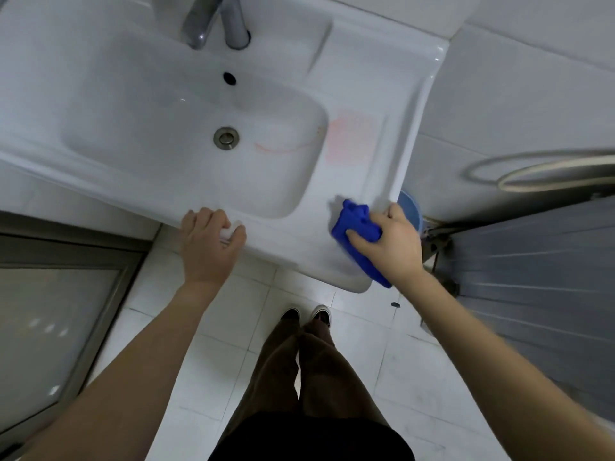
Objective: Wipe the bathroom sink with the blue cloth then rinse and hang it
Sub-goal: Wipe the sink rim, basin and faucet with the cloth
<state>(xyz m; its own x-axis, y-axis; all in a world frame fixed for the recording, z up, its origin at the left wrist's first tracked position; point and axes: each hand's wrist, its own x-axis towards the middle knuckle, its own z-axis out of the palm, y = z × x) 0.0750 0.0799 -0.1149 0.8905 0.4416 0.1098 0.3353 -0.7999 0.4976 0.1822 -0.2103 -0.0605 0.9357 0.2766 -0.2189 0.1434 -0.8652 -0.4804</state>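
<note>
— What's underfoot?
— White floor tiles (233,377), square, with thin dark grout lines. A small dark speck (395,304) lies on one.
— And the walls?
— A pale tiled wall (515,78) at the upper right, with large tiles in soft, even light.
— The left side?
— A hazy glass pane (50,321) in a grey metal frame (66,249), with a few bright glints on it.
— The right?
— A grey ribbed panel (532,277), and above it a looped hose (532,168), blurred. A blue tub (411,207) shows low down, near the wall.
</note>
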